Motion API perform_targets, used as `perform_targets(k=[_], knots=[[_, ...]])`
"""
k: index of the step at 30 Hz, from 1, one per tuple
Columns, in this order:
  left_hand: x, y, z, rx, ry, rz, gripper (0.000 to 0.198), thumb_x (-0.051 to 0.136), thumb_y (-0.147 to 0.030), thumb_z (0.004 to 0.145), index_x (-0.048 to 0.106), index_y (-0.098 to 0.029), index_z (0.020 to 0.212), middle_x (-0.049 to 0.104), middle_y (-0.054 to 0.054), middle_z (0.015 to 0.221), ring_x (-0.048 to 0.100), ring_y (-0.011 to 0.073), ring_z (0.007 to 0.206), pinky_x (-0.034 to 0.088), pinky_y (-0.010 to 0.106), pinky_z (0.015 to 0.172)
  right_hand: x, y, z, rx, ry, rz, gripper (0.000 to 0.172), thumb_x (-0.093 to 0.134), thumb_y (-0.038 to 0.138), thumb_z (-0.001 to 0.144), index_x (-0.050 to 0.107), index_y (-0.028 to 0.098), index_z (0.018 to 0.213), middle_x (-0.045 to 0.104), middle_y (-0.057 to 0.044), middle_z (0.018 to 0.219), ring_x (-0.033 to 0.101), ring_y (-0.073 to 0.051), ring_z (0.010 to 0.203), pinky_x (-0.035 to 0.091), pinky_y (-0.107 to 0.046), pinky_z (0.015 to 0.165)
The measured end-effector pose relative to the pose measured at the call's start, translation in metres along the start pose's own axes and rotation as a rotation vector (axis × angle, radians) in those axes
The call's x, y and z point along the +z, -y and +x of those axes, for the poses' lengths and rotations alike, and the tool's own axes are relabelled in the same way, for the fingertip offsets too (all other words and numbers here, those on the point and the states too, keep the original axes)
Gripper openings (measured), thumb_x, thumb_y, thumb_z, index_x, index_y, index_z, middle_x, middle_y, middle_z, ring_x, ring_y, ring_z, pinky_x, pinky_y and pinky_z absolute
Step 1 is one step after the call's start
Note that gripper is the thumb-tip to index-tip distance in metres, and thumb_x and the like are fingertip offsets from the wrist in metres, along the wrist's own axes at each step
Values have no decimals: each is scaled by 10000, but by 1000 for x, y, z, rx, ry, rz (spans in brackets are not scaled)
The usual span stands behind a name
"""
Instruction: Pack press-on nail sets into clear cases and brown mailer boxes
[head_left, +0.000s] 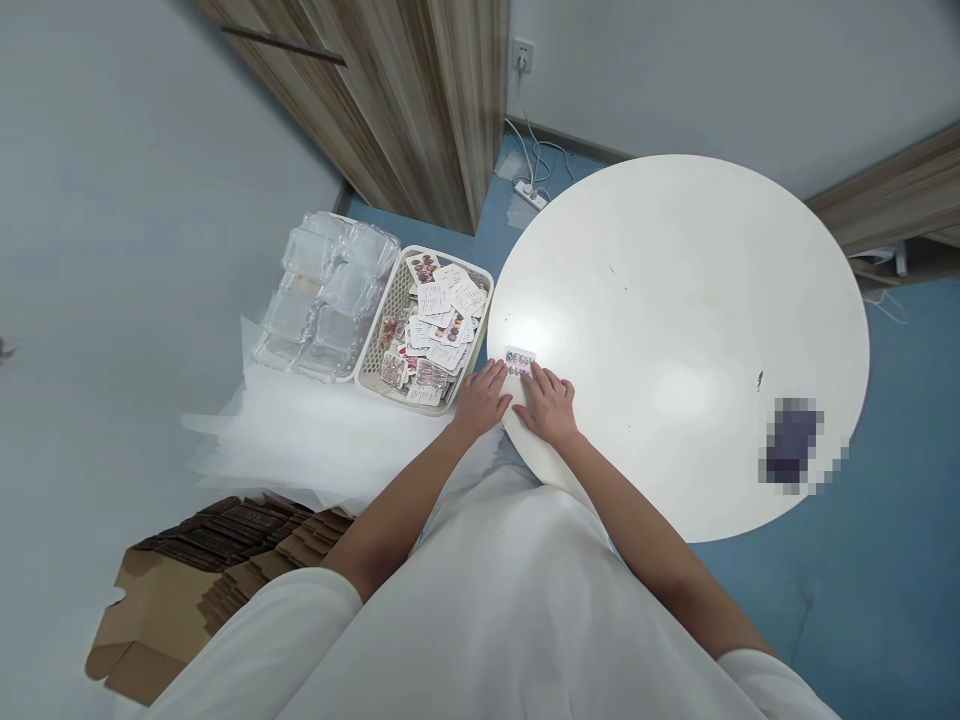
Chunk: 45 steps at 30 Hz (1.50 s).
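A small white card of what look like press-on nails (520,358), shiny ovals in two rows, lies flat at the near left edge of the round white table (675,300). My left hand (482,402) rests by its left side, fingertips at the card's edge and the thumb apart. On the other side, my right hand (550,405) has its fingers stretched over the lower right corner, its thumb spread toward the left hand. Neither hand is wrapped around the card. The fingers hide part of its lower edge.
Left of the table stands a white basket (362,375) piled with similar cards. Beside it are clear plastic boxes (349,280). White sheets (300,430) and folded cardboard boxes (157,610) lie nearer me. A blurred dark object (793,440) sits at the table's right; a power strip (531,195) lies behind.
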<state>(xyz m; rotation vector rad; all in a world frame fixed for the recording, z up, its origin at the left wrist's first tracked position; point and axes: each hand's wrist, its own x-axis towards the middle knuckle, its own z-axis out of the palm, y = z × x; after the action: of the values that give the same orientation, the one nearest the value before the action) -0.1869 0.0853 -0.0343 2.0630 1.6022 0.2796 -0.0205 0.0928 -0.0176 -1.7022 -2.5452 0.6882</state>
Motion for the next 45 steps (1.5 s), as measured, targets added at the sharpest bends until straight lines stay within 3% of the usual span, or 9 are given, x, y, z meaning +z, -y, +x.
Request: perform_targets(k=[10,17,25,32,35,38,42,45], knots=[[-2,-4,-2,-15,-21,-7,526,360,-360,859,292,-137,1330,337,122,1388,252,241,1305,274,398,996,-2,0,-13,0,4,1,547,436,423,806,352,184,1291,275,-143,1412,270,-296,1250,183,-475,947],[6,-23,-24,-71,-112,-48,530,408,-356,843,301,-137,1314,355,136,1374,266,256,1298,300,413,983,-9,-7,-57,-43,-16,51,491,428,374,819,365,200,1275,327,-139,1385,344,-263,1211,211,-445,946],[21,-62,-73,-248,-262,-86,465,450,-309,819,374,-170,1257,432,120,1318,311,265,1275,343,447,964,-17,-41,-110,-130,-59,126,415,373,256,833,397,213,1245,504,-113,1233,465,-222,1117,244,-439,941],[36,-108,-146,-502,-308,-294,415,474,-326,814,448,-167,1196,514,102,1240,415,244,1210,395,399,955,-17,-60,-123,-260,133,264,292,350,269,835,544,220,1047,657,-59,948,610,-191,818,249,-503,939],[21,-112,-169,-568,-339,-354,386,469,-352,819,487,-178,1163,550,105,1193,502,237,1123,450,376,888,-18,-47,-115,-306,146,298,268,355,285,833,577,228,972,667,-43,902,617,-194,772,258,-521,938],[-8,-102,-184,-573,-363,-395,395,475,-375,815,502,-184,1159,560,107,1181,538,240,1072,481,364,828,-21,-19,-97,-360,108,366,259,366,298,830,596,236,932,676,-34,870,619,-199,734,311,-502,914],[-59,-74,-189,-480,-375,-415,430,536,-386,772,517,-186,1152,577,102,1160,548,247,1051,458,375,862,-30,38,-61,-407,16,490,252,402,328,809,619,222,882,679,-50,842,617,-213,748,428,-409,795],[-97,-49,-181,-486,-410,-509,454,579,-386,738,528,-167,1133,585,114,1139,557,244,1030,442,368,875,-35,85,-33,-384,-16,586,267,424,355,790,612,203,901,670,-59,829,608,-209,758,465,-352,695]])
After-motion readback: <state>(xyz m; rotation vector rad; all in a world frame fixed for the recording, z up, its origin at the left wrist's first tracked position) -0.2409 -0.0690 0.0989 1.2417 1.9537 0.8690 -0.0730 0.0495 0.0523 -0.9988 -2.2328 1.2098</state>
